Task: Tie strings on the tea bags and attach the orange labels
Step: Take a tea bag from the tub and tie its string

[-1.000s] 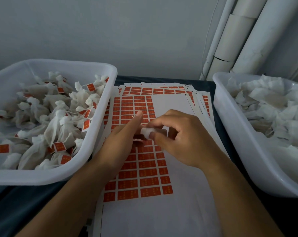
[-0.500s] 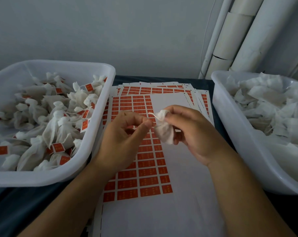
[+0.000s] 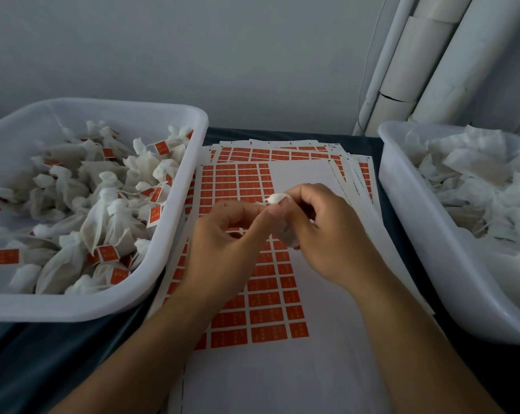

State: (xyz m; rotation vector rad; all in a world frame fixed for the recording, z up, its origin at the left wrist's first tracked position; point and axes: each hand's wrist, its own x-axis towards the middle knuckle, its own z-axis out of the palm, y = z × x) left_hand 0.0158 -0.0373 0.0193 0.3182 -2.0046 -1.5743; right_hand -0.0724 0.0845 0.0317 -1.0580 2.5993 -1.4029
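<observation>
My right hand (image 3: pixel 321 231) grips a small white tea bag (image 3: pixel 276 198) above the sheet of orange labels (image 3: pixel 264 294); the bag's gathered top pokes out between thumb and forefinger, and its body is mostly hidden in the palm. My left hand (image 3: pixel 223 243) is right beside it, thumb and forefinger pinched at the bag's neck, where a thin string end shows. Both hands hover over the middle of the sheet.
A white tub (image 3: pixel 175 222) on the left holds several tied tea bags with orange labels. Another white tub (image 3: pixel 408 222) on the right holds untied white bags. More label sheets (image 3: pixel 282 152) lie stacked behind. White pipes (image 3: pixel 417 70) stand at the back right.
The hands rose from the label sheet with the bag. The bag hung loose from my right hand half a second ago; now it is tucked in the palm and my left fingers pinch closer to its neck.
</observation>
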